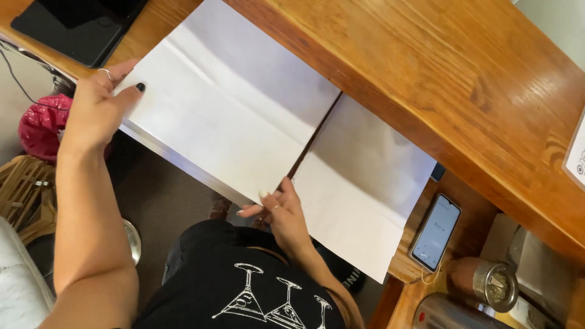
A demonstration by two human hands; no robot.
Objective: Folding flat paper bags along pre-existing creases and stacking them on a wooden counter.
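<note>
Two white paper sheets lie side by side on a wooden counter [426,67], overhanging its near edge, with a narrow dark gap between them. My left hand [97,106] grips the far left corner of the left sheet [225,116], thumb on top; it wears a ring and dark nail polish. My right hand [279,213] pinches the near corner of that same sheet, right at the gap. The right sheet [359,183] lies untouched beside it.
A phone [436,231] with a lit screen and a cable lies on a lower shelf at the right. Beside it stand a metal-lidded jar [490,283] and a steel kettle [451,314]. A dark tablet [76,24] sits at the far left; a pink bag [39,125] and wicker basket [21,189] are below.
</note>
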